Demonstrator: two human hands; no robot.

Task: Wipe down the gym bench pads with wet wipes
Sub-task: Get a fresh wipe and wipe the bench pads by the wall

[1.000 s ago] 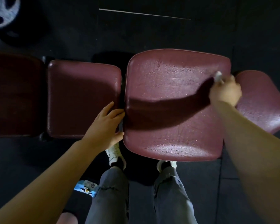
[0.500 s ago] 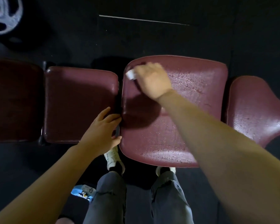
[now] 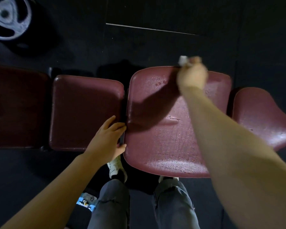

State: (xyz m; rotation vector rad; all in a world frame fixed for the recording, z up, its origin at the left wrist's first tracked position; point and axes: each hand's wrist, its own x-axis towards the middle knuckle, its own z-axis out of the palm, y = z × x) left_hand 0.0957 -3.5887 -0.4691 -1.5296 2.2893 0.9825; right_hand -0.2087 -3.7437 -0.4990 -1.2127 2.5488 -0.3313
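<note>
Gripping a blurred, apparently white wipe (image 3: 182, 60), the right hand (image 3: 192, 76) crosses the maroon pad (image 3: 163, 138); left hand (image 3: 106, 139) rests flat.

Bench pad (image 3: 163, 138): maroon vinyl, cracked, wet gloss; floor (image 3: 155, 47) matt black rubber.

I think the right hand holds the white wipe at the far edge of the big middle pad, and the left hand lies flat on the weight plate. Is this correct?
Not quite. The head view shows the left hand resting on the smaller pad, at the gap beside the big middle pad; the weight plate lies untouched on the floor. The right hand does hold the white wipe at the far edge.
</note>
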